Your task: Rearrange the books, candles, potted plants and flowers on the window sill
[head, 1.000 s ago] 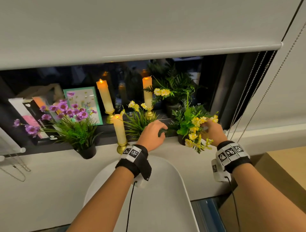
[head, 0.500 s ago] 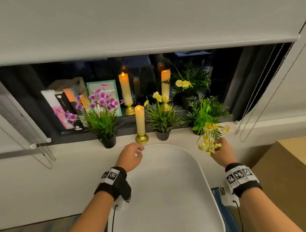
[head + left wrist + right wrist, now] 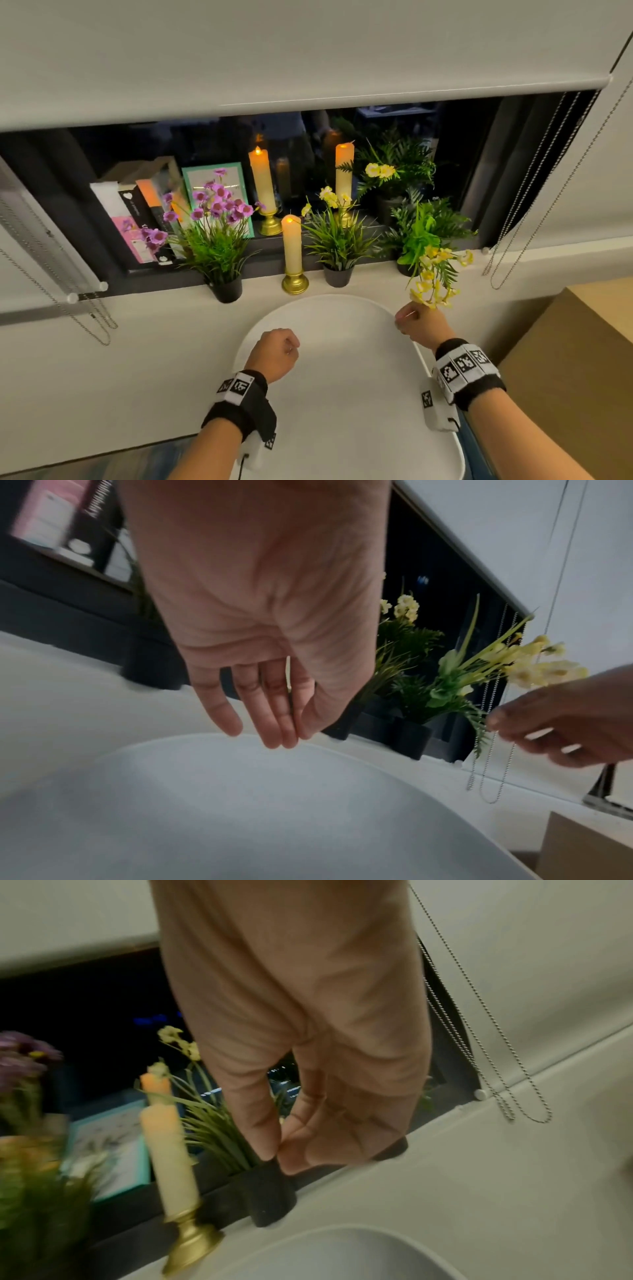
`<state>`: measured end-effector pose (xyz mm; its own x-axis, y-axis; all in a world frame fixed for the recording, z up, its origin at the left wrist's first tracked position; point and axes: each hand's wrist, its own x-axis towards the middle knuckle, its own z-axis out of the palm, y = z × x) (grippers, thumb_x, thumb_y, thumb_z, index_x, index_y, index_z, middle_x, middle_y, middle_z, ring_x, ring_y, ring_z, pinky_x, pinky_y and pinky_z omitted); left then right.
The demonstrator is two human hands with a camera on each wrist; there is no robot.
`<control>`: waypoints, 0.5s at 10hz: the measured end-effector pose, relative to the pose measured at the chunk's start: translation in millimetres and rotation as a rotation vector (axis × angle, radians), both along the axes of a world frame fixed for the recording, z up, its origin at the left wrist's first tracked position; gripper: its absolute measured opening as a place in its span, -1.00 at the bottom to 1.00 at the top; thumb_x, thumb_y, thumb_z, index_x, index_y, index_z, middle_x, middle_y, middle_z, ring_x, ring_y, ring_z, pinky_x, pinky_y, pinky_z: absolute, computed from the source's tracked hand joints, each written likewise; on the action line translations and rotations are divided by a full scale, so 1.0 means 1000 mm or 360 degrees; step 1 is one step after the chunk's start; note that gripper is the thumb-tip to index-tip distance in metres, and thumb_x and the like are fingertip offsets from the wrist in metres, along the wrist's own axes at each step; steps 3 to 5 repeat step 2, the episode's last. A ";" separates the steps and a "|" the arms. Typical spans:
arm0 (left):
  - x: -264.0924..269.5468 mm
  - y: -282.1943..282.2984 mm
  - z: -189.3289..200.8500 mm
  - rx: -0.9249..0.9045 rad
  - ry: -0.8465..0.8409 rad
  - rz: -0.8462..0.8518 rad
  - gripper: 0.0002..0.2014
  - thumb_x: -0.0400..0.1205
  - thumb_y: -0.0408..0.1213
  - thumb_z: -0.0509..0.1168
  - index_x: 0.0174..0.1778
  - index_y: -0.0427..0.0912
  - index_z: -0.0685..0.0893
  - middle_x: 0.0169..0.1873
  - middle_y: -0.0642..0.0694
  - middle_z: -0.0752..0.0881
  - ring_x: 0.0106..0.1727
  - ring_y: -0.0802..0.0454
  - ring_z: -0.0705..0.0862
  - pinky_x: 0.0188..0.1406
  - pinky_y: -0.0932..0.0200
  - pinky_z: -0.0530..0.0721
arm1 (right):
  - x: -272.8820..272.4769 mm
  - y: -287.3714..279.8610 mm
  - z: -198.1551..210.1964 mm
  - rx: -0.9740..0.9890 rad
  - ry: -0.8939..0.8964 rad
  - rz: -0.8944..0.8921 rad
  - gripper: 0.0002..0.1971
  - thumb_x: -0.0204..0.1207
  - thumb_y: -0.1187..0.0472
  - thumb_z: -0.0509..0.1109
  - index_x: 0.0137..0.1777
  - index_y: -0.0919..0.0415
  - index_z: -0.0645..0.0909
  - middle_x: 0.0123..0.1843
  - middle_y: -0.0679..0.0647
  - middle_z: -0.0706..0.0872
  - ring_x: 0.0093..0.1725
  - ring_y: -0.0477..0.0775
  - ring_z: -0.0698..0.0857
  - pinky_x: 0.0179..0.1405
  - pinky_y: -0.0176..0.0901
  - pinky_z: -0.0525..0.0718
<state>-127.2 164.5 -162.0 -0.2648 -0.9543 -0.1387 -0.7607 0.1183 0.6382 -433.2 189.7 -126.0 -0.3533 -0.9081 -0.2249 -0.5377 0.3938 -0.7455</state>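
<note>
Head view: our right hand [image 3: 419,325] grip pinches yellow flower sprig [image 3: 432,281], stem rising up-away from grip; left hand [image 3: 274,353] loosely curled, empty.

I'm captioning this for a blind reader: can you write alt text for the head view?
The right hand pinches a yellow flower sprig above a white tray, while the left hand hangs empty. Behind, candles, potted plants and books line a dark window sill.
</note>
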 end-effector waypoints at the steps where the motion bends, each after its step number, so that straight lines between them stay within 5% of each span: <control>1: 0.032 0.009 -0.021 0.0037 -0.0083 0.0048 -0.79 0.49 -0.37 0.30 -0.39 0.05 0.63 -0.31 0.01 0.77 -0.21 0.03 0.74 -0.06 0.09 0.74 | 0.016 0.017 0.018 -0.0087 0.0011 0.0283 -0.82 0.40 0.40 0.39 -0.32 0.10 0.64 -0.35 0.06 0.74 -0.39 -0.08 0.67 -0.35 -0.31 0.61; 2: 0.064 0.034 -0.049 0.0077 -0.0113 0.0164 -0.73 0.45 -0.38 0.27 -0.52 0.05 0.54 -0.37 0.00 0.75 -0.28 0.01 0.73 -0.14 0.07 0.73 | 0.026 0.031 0.051 -0.0319 0.0068 0.0373 -0.78 0.42 0.43 0.36 -0.33 0.11 0.68 -0.43 -0.09 0.73 -0.47 -0.28 0.65 -0.38 -0.47 0.59; 5: 0.064 0.034 -0.049 0.0077 -0.0113 0.0164 -0.73 0.45 -0.38 0.27 -0.52 0.05 0.54 -0.37 0.00 0.75 -0.28 0.01 0.73 -0.14 0.07 0.73 | 0.026 0.031 0.051 -0.0319 0.0068 0.0373 -0.78 0.42 0.43 0.36 -0.33 0.11 0.68 -0.43 -0.09 0.73 -0.47 -0.28 0.65 -0.38 -0.47 0.59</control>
